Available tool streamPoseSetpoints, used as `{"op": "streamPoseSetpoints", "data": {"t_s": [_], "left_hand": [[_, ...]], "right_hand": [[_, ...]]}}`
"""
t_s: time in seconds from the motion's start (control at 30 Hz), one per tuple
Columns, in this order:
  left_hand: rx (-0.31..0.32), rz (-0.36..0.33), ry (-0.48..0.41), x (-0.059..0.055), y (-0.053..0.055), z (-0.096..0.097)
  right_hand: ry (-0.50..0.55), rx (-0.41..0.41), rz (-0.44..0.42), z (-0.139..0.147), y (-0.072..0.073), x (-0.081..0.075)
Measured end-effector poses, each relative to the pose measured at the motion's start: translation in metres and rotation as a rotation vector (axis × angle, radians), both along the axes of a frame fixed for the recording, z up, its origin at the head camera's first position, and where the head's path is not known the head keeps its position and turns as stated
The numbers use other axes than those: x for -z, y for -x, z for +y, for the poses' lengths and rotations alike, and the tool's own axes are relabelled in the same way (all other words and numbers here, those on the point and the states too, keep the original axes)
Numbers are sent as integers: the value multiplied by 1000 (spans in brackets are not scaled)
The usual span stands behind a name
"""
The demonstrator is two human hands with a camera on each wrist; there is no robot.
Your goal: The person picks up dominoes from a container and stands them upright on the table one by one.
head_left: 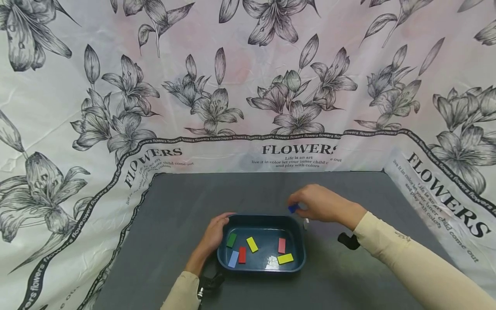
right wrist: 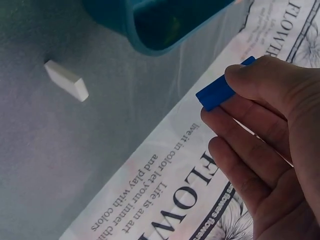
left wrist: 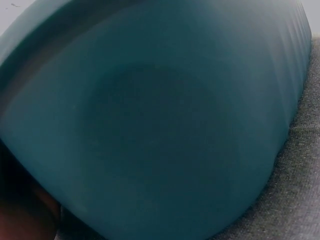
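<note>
A dark blue-green plastic tray (head_left: 263, 268) lies on the grey table with several coloured blocks in it. Among them are a green block (head_left: 231, 240), a red block (head_left: 242, 255), a light blue block (head_left: 233, 259) and a pink block (head_left: 281, 245). My left hand (head_left: 213, 234) holds the tray at its back left corner; the left wrist view is filled by the tray's outer wall (left wrist: 165, 140). Beyond the tray's back right corner, my right hand (head_left: 319, 203) pinches a dark blue block (right wrist: 217, 93) between thumb and fingers, above the table.
A white block (right wrist: 67, 81) rests on the table just right of the tray. Two yellow blocks, one toward the middle (head_left: 252, 244) and one at front right (head_left: 285, 258), lie inside the tray. Flower-printed cloth (head_left: 232, 155) borders the table's back and sides.
</note>
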State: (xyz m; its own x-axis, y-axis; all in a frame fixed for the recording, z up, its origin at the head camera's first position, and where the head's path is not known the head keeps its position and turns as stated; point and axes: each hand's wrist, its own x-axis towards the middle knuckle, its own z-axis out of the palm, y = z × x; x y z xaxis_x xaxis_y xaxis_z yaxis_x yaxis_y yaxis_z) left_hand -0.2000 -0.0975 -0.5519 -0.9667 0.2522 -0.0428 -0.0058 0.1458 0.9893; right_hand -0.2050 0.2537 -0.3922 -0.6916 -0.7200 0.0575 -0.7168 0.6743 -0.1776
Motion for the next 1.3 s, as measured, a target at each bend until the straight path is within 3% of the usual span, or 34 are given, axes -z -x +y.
{"op": "streamPoseSetpoints", "data": {"t_s": [0.33,1.3], "left_hand": [[0,3,12,-1,1,0],[-19,-3,22,-3,-2,0]], "right_hand": [[23,44,-16,23,-1,-1],[91,119,-33,67,-11,25]]}}
